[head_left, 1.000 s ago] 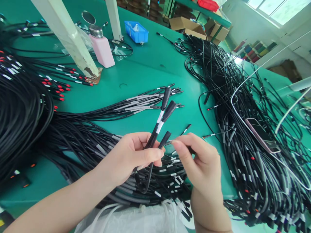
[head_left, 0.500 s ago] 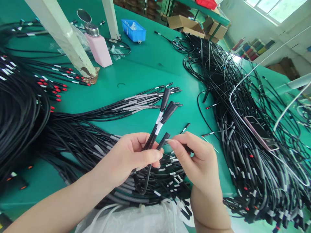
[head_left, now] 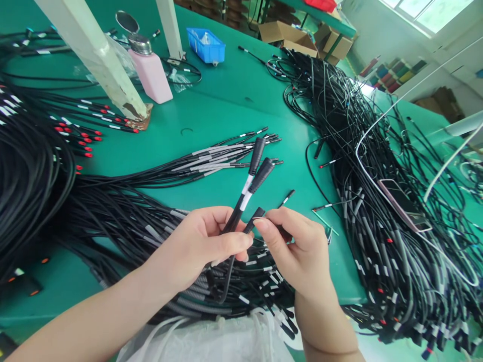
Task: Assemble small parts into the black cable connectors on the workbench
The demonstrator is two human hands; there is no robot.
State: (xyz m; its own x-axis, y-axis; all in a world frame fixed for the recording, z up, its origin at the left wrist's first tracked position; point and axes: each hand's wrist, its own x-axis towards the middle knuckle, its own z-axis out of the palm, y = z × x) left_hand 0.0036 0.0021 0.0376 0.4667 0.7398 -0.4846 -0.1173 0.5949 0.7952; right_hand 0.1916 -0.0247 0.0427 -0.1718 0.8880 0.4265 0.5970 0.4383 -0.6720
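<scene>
Two hands closed | left hand [head_left: 204,246] grips cable ends [head_left: 253,173] — unchanged | right hand [head_left: 298,251] pinches short end [head_left: 256,216] — slightly nearer left

My bench is a green table [head_left: 222,108] that runs on past the right-hand heap. Along its left side lies a thick bundle of black cables [head_left: 33,176] with red-tipped ends; near me sits a second pile of cables with white bands [head_left: 158,236], and toward the middle a small fan of grey-sleeved cable ends [head_left: 222,156]. To the right a big tangled cable heap [head_left: 377,201] sprawls, while at the far side stand a pink bottle [head_left: 150,73], a blue tray [head_left: 206,46] and two white posts [head_left: 98,60].
</scene>
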